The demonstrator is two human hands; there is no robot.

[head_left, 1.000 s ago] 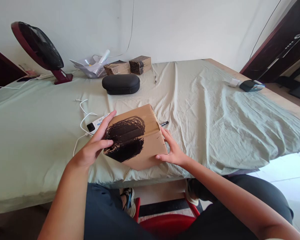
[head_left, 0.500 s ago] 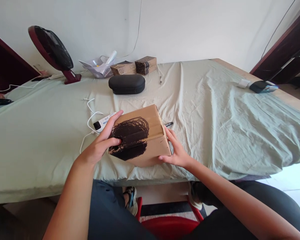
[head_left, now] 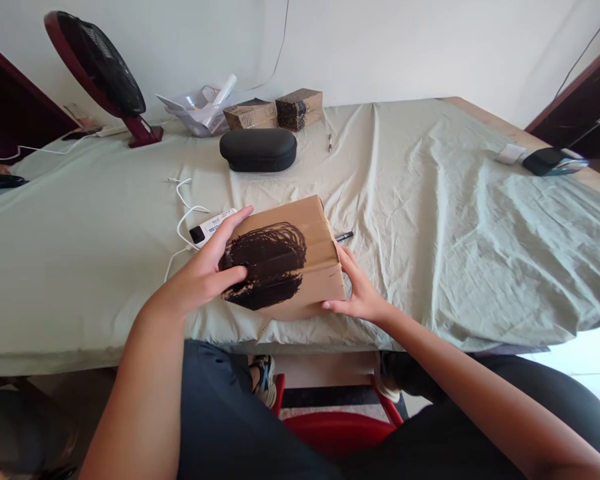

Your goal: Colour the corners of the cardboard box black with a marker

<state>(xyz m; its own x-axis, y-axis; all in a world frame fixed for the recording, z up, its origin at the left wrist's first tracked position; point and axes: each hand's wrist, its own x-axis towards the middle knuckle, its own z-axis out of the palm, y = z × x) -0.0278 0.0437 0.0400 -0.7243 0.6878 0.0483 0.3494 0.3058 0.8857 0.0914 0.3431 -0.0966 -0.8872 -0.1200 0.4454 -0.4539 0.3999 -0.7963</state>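
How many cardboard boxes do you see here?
3: one marked box held between the left hand and right hand; two small boxes side by side behind the black case.

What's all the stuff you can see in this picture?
cardboard box: one, brown with black scribble, near edge, between both hands
marker: one, black, behind the box
gadget: one, white, cabled, left of box
case: one, black, mid-table
small boxes: two, brown, by wall
fan: one, black and red, back left
sheet: one, pale green, over table
left hand: one, bare, box's left side
right hand: one, bare, box's right side
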